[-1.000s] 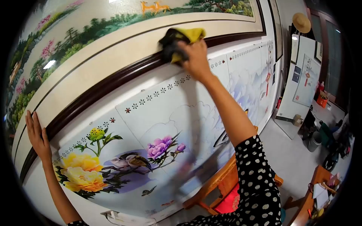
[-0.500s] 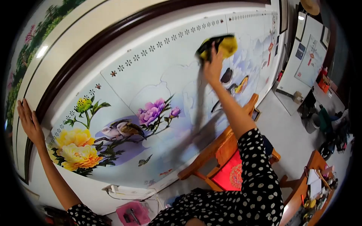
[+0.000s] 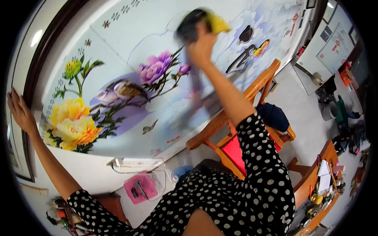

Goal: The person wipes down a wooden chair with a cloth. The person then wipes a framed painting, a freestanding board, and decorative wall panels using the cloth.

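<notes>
My right hand (image 3: 201,47) holds a black and yellow cloth (image 3: 218,24) against a large glossy wall panel (image 3: 118,43), and both are smeared by motion. The panel carries yellow peonies (image 3: 75,126), purple flowers (image 3: 154,69), a pair of birds (image 3: 124,89) and, to the right of the cloth, a black and orange butterfly (image 3: 252,53). At the far left my left hand (image 3: 21,114) lies flat with fingers stretched on the pale frame, beside its dark curved moulding (image 3: 43,51). Nothing is in it.
A wooden chair (image 3: 224,122) with a red seat stands close to the wall below my right arm, a dark blue item (image 3: 273,117) on it. A pink basket (image 3: 140,187) sits on the floor below a wall socket with cables. At the right is a cluttered wooden table (image 3: 330,151).
My right hand and the cloth have moved left across the panel, toward the purple flowers. The view has shifted, showing more floor; my left hand stays on the frame.
</notes>
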The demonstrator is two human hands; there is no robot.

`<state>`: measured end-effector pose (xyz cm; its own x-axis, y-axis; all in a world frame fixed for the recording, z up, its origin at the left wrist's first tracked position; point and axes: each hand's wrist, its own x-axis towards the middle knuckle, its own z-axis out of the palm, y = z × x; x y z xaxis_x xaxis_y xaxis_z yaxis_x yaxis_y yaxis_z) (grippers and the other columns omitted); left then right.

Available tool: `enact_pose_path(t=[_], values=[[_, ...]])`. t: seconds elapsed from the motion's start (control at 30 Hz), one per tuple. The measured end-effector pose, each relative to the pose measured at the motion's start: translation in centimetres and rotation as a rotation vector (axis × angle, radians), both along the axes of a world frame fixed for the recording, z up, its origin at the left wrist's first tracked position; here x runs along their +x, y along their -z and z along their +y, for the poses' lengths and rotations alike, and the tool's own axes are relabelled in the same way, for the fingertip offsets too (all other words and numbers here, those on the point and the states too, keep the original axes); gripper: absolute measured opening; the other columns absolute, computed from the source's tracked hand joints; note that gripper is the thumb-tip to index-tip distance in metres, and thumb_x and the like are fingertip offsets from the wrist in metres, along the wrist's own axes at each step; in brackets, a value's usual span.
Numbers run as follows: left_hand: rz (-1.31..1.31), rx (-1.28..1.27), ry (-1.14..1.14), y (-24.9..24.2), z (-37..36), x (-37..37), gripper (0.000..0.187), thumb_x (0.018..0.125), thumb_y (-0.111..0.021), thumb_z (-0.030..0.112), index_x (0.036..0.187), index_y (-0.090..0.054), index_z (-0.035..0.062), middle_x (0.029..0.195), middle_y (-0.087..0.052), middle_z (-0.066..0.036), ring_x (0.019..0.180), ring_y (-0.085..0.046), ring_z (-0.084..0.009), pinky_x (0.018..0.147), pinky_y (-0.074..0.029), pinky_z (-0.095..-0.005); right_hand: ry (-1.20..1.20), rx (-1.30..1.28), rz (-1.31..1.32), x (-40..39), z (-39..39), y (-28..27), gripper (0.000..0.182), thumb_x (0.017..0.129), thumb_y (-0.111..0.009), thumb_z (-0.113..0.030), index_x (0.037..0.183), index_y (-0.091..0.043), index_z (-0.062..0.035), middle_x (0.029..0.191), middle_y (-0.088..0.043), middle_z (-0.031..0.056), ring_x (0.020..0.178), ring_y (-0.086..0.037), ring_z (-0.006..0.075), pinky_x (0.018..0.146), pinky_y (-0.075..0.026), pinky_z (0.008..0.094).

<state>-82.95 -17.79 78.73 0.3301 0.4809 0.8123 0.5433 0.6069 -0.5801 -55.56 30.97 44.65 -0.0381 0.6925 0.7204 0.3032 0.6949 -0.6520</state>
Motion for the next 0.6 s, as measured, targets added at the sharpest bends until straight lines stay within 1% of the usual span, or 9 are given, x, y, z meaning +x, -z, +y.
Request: enact_pose_path(t=[0.1,0.2,0.27,0.3,0.33,0.37,0.47,0.57,0.6], values=[[0.007,0.032,-0.014,0.2,-0.6,-1.3,0.044,0.105,-0.039,0.035,0.143,-0.052,0.0164,0.146,-0.05,-0.012,0.138,-0.042,-0.0285,0.115,-0.031,-0.041,0.221,0.058,0.381,1.6,5.1,-0.1,0.07,0.087,-0.062,-0.031,0.147,-0.037,-0.0036,0.146,-0.036,0.0337,0.134,-0.034,0.0506,0.115,-0.02,0.0583],[0.097,0.071,-0.092,-0.1,-1.0,-2.5,0.047,0.105,-0.038,0.041,0.14,-0.055,0.0155,0.139,-0.056,-0.013,0.132,-0.048,-0.0294,0.112,-0.034,-0.0412,0.205,-0.414,0.496,3.0,5.5,4.0,0.076,0.09,-0.059,-0.035,0.151,-0.027,-0.0026,0.145,-0.037,0.0352,0.134,-0.035,0.0497,0.114,-0.027,0.0514],[0.129,0.082,-0.176,-1.1,-3.0,-6.4,0.049,0.104,-0.038,0.044,0.137,-0.058,0.0139,0.134,-0.06,-0.013,0.127,-0.053,-0.0301,0.108,-0.037,-0.0417,0.102,-0.741,0.691,1.5,4.9,9.8,0.082,0.092,-0.049,-0.053,0.153,-0.023,-0.004,0.146,-0.037,0.0338,0.132,-0.038,0.0491,0.112,-0.03,0.0524],[0.138,0.082,-0.164,-0.9,-2.6,-6.8,0.049,0.104,-0.038,0.044,0.139,-0.055,0.013,0.136,-0.057,-0.014,0.128,-0.051,-0.0313,0.109,-0.037,-0.0428,0.199,-1.095,0.636,-1.0,1.0,12.2,0.089,0.091,-0.046,-0.062,0.154,-0.02,-0.0048,0.149,-0.034,0.0316,0.133,-0.038,0.0488,0.112,-0.032,0.0515],[0.13,0.089,-0.147,-0.6,-2.3,-6.2,0.05,0.104,-0.038,0.044,0.14,-0.053,0.012,0.138,-0.053,-0.015,0.13,-0.048,-0.0325,0.109,-0.036,-0.044,0.175,-1.192,0.663,-2.7,-1.8,13.8,0.092,0.089,-0.049,-0.063,0.155,-0.017,-0.0068,0.152,-0.03,0.0295,0.134,-0.037,0.0475,0.111,-0.032,0.0518],[0.113,0.093,-0.122,-0.3,-1.6,-5.4,0.051,0.104,-0.038,0.044,0.141,-0.05,0.0111,0.141,-0.05,-0.017,0.131,-0.046,-0.0338,0.109,-0.036,-0.0451,0.173,-1.32,0.627,-4.8,-4.0,14.9,0.091,0.089,-0.051,-0.06,0.156,-0.017,-0.0092,0.152,-0.03,0.0297,0.134,-0.038,0.0467,0.11,-0.033,0.0542],[-0.058,0.164,-0.064,1.0,1.3,-1.0,0.055,0.104,-0.038,0.044,0.146,-0.043,0.0084,0.147,-0.04,-0.02,0.135,-0.038,-0.0374,0.11,-0.035,-0.0486,0.124,-1.743,0.564,-13.9,-9.0,17.5,0.069,0.093,-0.055,-0.033,0.154,-0.023,-0.0334,0.146,-0.047,0.0132,0.126,-0.048,0.0466,0.103,-0.038,0.0595],[-0.398,0.239,0.015,5.1,4.5,6.6,0.06,0.104,-0.039,0.044,0.15,-0.035,0.0056,0.153,-0.03,-0.023,0.14,-0.031,-0.0411,0.111,-0.033,-0.052,-0.029,-1.652,0.508,-13.2,-15.9,12.3,0.064,0.093,-0.054,-0.026,0.151,-0.027,-0.0265,0.142,-0.046,0.0194,0.126,-0.046,0.0491,0.1,-0.039,0.0615],[-0.214,0.144,0.248,9.3,2.7,4.2,0.06,0.103,-0.042,0.043,0.148,-0.039,0.0026,0.15,-0.037,-0.023,0.137,-0.036,-0.0383,0.112,-0.032,-0.048,-0.149,-1.525,0.622,-10.3,-18.4,10.9,0.065,0.089,-0.056,-0.017,0.149,-0.03,-0.021,0.141,-0.046,0.0208,0.126,-0.047,0.0449,0.1,-0.041,0.0572]])
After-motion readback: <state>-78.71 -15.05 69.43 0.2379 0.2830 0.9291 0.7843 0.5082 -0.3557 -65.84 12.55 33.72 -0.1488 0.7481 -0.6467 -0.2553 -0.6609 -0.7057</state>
